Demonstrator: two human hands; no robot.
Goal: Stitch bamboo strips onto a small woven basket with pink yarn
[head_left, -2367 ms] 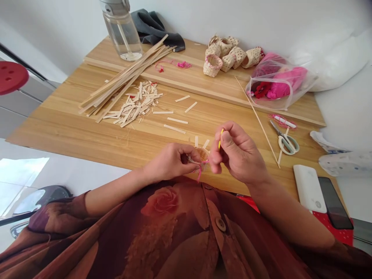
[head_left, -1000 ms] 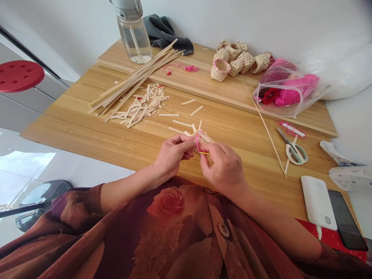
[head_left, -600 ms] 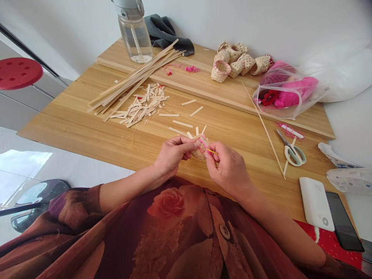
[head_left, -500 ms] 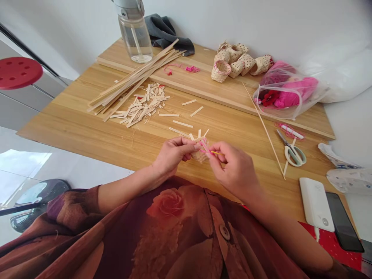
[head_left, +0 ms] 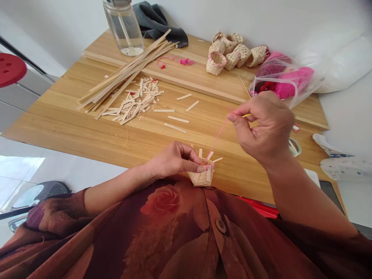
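A small woven basket point(head_left: 200, 178) stands at the table's near edge, against my shirt, with loose strip ends sticking up from its rim. My left hand point(head_left: 181, 161) pinches the basket's rim on its left side. From the rim a pink thread point(head_left: 218, 136) runs taut, up and to the right. My right hand point(head_left: 261, 126) is raised over the table, its thumb and forefinger closed on the thread. A thin yellow tool point(head_left: 247, 115) pokes out from between the right fingers; most of it is hidden.
Long wooden strips point(head_left: 128, 75) lie behind a pile of short offcuts point(head_left: 136, 102). A water bottle point(head_left: 123, 29) stands at the back left. Several finished baskets point(head_left: 216, 63) sit by a bag of pink yarn point(head_left: 293, 79). Scissors point(head_left: 295, 147) are partly hidden behind my right arm.
My right hand has moved up and right, away from the basket, drawing the pink thread out straight. The basket now sits lower and more upright, with my left hand still at its rim.
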